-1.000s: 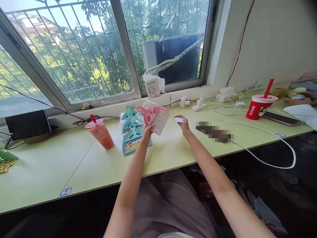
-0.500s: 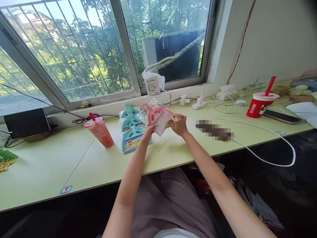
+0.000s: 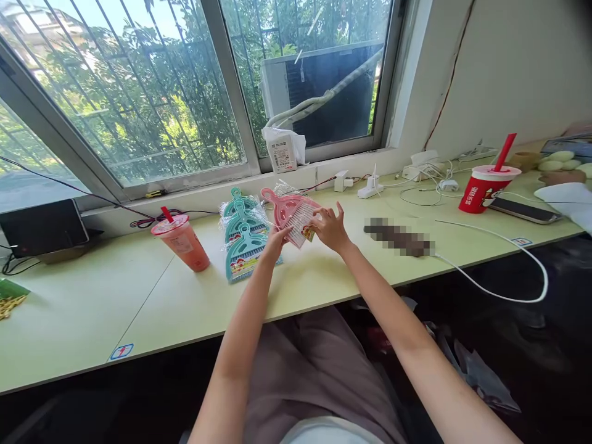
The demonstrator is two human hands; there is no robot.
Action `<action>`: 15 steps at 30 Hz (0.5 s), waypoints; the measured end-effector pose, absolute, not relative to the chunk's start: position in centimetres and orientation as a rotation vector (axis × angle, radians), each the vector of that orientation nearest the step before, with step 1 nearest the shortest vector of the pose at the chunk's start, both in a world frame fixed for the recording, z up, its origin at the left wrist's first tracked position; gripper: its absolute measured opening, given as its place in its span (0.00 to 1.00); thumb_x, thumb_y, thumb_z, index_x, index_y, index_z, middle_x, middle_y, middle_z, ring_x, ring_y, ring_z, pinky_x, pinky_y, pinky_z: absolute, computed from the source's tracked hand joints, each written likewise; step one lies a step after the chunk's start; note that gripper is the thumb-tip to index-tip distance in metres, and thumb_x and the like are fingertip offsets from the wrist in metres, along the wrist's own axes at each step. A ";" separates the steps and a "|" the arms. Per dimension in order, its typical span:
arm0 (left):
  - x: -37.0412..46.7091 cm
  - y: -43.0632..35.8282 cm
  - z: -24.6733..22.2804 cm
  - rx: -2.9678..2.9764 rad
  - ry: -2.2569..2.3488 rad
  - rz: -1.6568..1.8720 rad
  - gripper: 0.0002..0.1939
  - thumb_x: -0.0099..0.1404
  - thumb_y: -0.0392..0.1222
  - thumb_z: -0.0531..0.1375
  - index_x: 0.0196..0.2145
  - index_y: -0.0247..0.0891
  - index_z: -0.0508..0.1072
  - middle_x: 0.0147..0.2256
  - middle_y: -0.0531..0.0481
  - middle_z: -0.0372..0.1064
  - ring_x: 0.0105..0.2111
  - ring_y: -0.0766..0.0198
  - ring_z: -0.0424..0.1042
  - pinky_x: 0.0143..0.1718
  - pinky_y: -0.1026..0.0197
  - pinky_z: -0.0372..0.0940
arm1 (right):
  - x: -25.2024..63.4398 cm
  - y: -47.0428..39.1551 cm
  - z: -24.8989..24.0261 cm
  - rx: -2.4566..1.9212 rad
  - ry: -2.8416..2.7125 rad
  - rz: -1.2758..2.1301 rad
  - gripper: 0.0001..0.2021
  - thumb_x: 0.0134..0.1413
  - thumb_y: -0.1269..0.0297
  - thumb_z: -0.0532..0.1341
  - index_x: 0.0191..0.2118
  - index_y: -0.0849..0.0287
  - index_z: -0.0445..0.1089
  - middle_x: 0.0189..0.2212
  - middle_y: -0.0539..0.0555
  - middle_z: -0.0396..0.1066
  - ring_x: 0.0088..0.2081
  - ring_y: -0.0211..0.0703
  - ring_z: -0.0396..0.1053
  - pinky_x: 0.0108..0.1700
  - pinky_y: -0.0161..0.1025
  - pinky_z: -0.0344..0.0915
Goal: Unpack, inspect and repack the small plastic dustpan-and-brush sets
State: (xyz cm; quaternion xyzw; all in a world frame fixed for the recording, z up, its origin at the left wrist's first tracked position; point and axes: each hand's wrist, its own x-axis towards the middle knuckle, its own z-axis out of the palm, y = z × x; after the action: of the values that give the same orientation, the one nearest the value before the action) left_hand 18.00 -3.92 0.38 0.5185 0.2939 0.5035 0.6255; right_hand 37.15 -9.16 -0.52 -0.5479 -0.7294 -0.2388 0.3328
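A pink dustpan and brush set [image 3: 287, 205] with white bristles is held over the table, its looped handle pointing away from me. My left hand [image 3: 277, 239] is closed on its lower left corner, thumb on top. At the right side of the set, my right hand [image 3: 332, 228] pinches the edge beside a small printed card [image 3: 308, 233], with some fingers raised. Exactly what the pinch holds, card or wrapping, is hard to make out. Just left lie several overlapping green dustpan and brush sets [image 3: 247, 245] in clear wrapping.
An orange drink cup [image 3: 187, 243] stands left of the green sets, near a dark tablet [image 3: 44, 228]. To the right are a blurred-out brown item [image 3: 398, 237] with a white cable, a red cup [image 3: 485, 190], a phone [image 3: 525, 211] and power plugs [image 3: 370, 187].
My right hand has opened somewhat and shifted slightly left, its fingers now lifted, and more of the printed card shows. My left hand keeps its hold. The view has tilted slightly.
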 end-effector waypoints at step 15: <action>18.5 -4.7 0.6 1.265 0.543 1.181 0.32 0.45 0.42 0.73 0.49 0.38 0.73 0.43 0.46 0.77 0.42 0.56 0.76 0.44 0.57 0.71 | 37.3 -5.7 -2.0 -1.412 -1.231 -0.015 0.66 0.40 0.34 0.66 0.70 0.51 0.20 0.71 0.66 0.20 0.71 0.68 0.25 0.63 0.74 0.39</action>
State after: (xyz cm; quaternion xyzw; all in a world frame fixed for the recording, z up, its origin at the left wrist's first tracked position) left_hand 18.53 -4.67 0.60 0.5493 0.2356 0.5127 0.6164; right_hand 37.32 -5.73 -1.96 -0.6072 -0.5295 -0.0063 0.5924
